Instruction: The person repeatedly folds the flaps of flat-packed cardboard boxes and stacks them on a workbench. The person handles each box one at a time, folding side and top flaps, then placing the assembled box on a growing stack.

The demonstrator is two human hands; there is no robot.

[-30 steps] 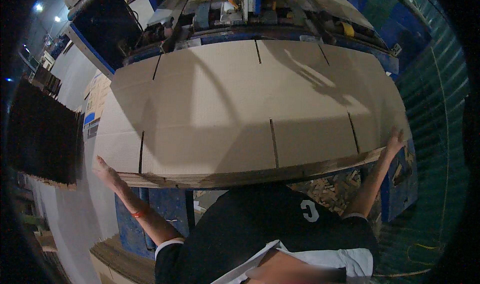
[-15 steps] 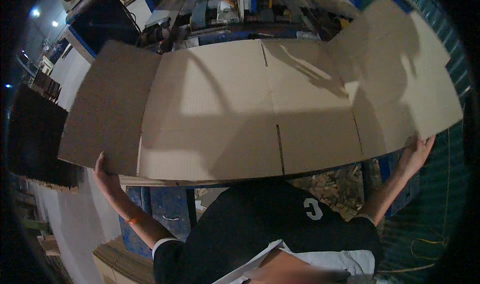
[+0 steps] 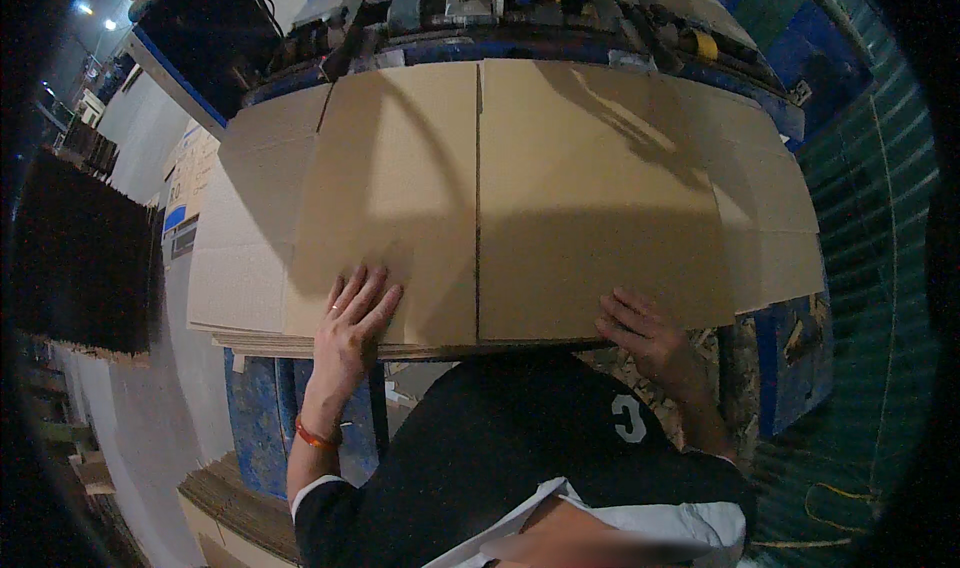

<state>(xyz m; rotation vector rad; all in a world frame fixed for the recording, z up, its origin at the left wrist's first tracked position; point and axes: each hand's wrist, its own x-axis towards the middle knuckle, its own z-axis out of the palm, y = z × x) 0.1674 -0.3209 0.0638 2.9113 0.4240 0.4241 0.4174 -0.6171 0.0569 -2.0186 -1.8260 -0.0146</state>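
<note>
A brown cardboard box blank (image 3: 600,198) lies folded flat in front of me, its two end panels meeting at a dark seam down the middle. My left hand (image 3: 350,318) rests on the left panel near the front edge, fingers stretched out and slightly spread. On the right panel, also by the front edge, my right hand (image 3: 645,338) lies with its fingers extended on the board. Beneath the blank, paler cardboard sheets (image 3: 245,228) stick out on both sides, and several stacked edges show at the front.
Behind the board stands a machine with dark belts and a blue frame (image 3: 440,53). A dark cardboard stack (image 3: 85,258) is at the far left, another stack (image 3: 235,508) at the lower left. A green corrugated wall (image 3: 870,338) runs along the right.
The raised end panels have folded inward and down to meet in the middle. Both hands have moved from the outer corners inward onto the panels.
</note>
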